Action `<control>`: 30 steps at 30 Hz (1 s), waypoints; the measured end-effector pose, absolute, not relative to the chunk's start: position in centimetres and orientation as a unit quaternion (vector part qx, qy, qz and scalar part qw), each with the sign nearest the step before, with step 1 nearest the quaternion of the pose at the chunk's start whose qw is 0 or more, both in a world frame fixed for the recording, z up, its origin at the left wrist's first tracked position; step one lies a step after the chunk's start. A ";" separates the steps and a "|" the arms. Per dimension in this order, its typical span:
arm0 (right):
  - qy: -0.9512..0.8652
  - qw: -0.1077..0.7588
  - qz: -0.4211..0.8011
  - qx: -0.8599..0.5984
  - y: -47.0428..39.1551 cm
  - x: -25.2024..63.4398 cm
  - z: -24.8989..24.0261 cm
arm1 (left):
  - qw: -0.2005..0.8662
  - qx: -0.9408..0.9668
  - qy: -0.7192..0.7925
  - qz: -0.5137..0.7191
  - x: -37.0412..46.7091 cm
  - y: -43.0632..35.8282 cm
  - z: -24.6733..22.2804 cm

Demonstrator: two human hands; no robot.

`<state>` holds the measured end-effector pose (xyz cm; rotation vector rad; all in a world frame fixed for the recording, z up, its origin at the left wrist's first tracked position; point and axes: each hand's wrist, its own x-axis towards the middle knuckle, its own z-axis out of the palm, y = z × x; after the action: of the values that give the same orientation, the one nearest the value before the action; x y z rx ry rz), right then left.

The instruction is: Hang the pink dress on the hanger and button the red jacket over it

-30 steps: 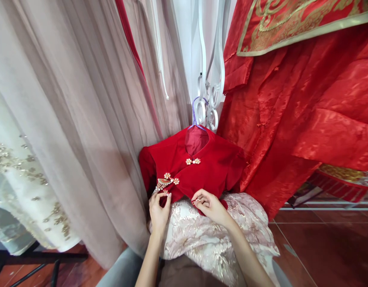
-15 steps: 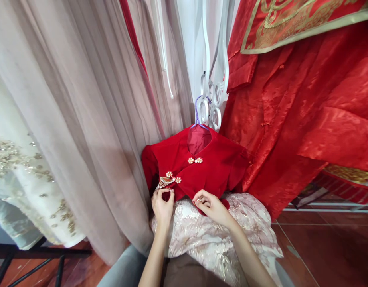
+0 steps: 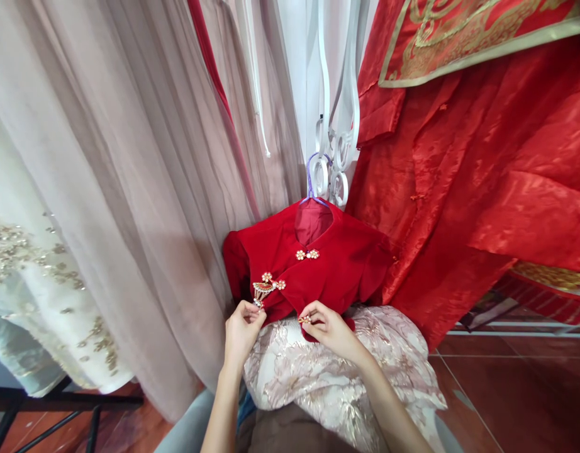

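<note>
A red velvet jacket (image 3: 337, 277) hangs on a purple hanger (image 3: 310, 179); its collar has a flower-shaped clasp (image 3: 307, 255). On its left front sits a fan-shaped brooch (image 3: 263, 289) with beaded tassel strands. My left hand (image 3: 243, 328) is closed in a pinch at the lower end of the tassel, where the strands draw together. With thumb and fingers closed, my right hand (image 3: 328, 326) grips a small gold flower clasp (image 3: 305, 319) at the jacket's lower front edge. Below both hands spreads a pale floral brocade skirt (image 3: 328, 377).
Grey-pink sheer fabric (image 3: 143, 189) hangs at the left, beside a cream garment with gold sequins (image 3: 58, 302). Red satin garments (image 3: 460, 170) hang at the right. A white scrolled metal stand (image 3: 340, 151) carries the hanger. Dark red tiles (image 3: 530, 390) cover the floor.
My left hand has moved left and slightly down, and the tassel strands now hang straighter toward its fingers. My right hand has shifted slightly, showing more of the gold clasp.
</note>
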<state>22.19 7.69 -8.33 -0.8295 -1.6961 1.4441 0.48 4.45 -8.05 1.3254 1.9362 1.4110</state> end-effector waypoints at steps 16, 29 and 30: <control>-0.651 0.466 0.500 -0.331 7.9 17.6 -8.6 | 0.397 0.433 0.564 0.580 3.0 4.7 -8.0; -0.636 0.480 0.485 -0.360 7.4 18.3 -9.8 | 0.394 0.429 0.562 0.586 4.3 4.4 -7.8; -0.633 0.486 0.483 -0.360 7.3 18.3 -9.8 | 0.392 0.438 0.562 0.582 4.3 4.3 -7.8</control>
<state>18.25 7.29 -9.81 -0.8749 -1.5408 1.1765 4.34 4.31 -7.81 1.1108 1.4278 1.4764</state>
